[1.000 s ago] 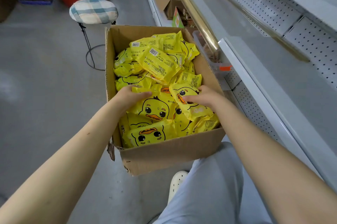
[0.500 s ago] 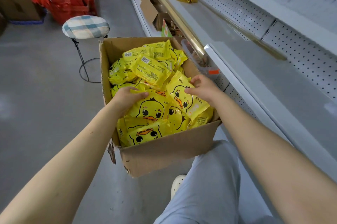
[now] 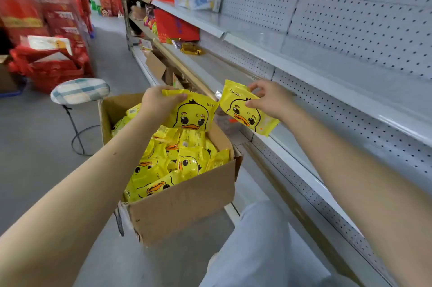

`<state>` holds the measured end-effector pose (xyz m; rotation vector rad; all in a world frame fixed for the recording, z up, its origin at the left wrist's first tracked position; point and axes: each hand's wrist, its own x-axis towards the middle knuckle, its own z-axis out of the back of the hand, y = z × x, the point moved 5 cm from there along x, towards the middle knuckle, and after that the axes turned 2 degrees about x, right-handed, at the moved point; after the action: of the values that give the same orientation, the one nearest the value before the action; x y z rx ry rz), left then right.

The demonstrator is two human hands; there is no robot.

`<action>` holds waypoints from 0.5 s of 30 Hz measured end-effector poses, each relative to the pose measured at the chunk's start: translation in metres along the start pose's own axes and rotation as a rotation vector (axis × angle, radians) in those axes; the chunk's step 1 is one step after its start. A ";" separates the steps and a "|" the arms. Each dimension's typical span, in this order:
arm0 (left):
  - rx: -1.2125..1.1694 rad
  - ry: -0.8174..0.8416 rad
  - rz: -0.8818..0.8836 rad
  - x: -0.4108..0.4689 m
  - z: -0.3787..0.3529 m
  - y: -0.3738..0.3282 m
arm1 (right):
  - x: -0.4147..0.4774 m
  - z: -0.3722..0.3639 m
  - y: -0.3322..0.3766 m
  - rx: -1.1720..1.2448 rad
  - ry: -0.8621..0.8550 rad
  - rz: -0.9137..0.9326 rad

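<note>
One shelf (image 3: 304,170) runs right of the cardboard box (image 3: 187,205). The right packet (image 3: 245,109), tilted, hangs nearer the shelf, pinched by the right hand (image 3: 271,99). The left packet (image 3: 191,113), gripped by the left hand (image 3: 159,102), is above the box.

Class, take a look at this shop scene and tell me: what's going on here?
A person is unpacking yellow duck-print packets from an open cardboard box beside grey metal shelving. The left hand grips one packet just above the box, while the right hand pinches a second packet and holds it out toward the shelving. Many more packets lie heaped in the box.
</note>
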<state>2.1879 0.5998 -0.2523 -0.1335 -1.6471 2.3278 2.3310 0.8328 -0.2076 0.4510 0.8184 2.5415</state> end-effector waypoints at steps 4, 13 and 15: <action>-0.094 0.047 -0.115 -0.008 -0.032 -0.065 | -0.027 0.083 -0.003 -0.038 -0.084 -0.022; -0.321 0.256 -0.332 -0.050 -0.129 -0.192 | -0.106 0.240 -0.032 -0.134 -0.398 -0.146; -0.377 0.323 -0.357 -0.063 -0.155 -0.218 | -0.130 0.267 -0.042 -0.160 -0.455 -0.189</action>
<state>2.3241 0.7894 -0.1078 -0.2542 -1.7525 1.6270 2.5679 0.9261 -0.0490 0.8170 0.4603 2.1840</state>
